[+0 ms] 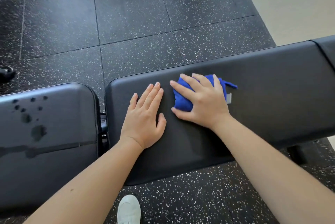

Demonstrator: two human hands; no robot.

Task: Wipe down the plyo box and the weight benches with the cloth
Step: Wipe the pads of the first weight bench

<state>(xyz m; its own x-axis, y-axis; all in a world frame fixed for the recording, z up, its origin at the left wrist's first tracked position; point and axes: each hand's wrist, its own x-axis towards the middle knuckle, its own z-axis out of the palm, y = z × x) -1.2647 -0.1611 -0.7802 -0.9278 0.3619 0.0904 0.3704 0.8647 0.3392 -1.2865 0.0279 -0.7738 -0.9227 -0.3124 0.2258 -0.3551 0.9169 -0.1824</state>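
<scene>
Cloth (182, 100), blue and bunched, lies on the long black padded worktop (272, 87) under the right grip (204, 100), whose fingers (190, 80) curl round it. The left grip (145, 118) rests flat and wide on the same worktop, just beside. Wet patches (38, 132) mark the neighbouring pad (59, 160) at left.

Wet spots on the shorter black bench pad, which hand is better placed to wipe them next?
Probably the right hand: it grips the bunched blue cloth on the long black padded bench. The left hand lies nearer the wet spots but flat and empty.
</scene>
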